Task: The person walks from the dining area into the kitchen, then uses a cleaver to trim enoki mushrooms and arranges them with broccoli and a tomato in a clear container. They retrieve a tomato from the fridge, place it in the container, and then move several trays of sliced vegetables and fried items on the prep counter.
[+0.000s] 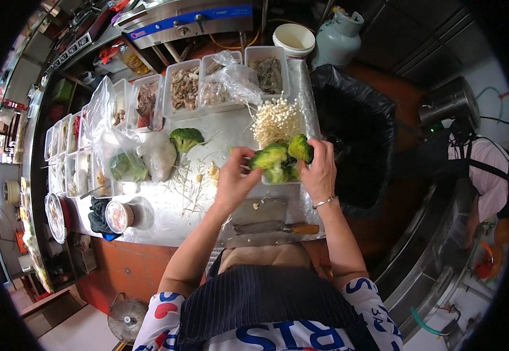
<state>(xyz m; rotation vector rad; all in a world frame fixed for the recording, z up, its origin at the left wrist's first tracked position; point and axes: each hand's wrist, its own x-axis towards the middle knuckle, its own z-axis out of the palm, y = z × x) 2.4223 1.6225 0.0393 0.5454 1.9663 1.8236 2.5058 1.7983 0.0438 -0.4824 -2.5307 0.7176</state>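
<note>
My left hand [239, 177] grips a broccoli floret [268, 157], blurred by motion, above a clear plastic container [270, 182]. In my right hand [319, 169] is a smaller broccoli floret [301, 148], between thumb and fingers. Enoki mushrooms [276, 119] fill the far part of that container, and green florets lie in its near part under my hands. A larger broccoli piece [186, 139] rests on the steel table [228, 127] to the left. Scattered enoki stem trimmings [195, 186] lie beside my left hand. Nearer me is a cleaver [263, 227] with a wooden handle.
Plastic containers of meat [185, 90] line the table's far side. Bagged broccoli [127, 166] and a lidded tub [119, 216] are at left. A black-lined bin [355, 140] adjoins the right edge, with a gas cylinder [337, 41] beyond. Another person [486, 171] is at far right.
</note>
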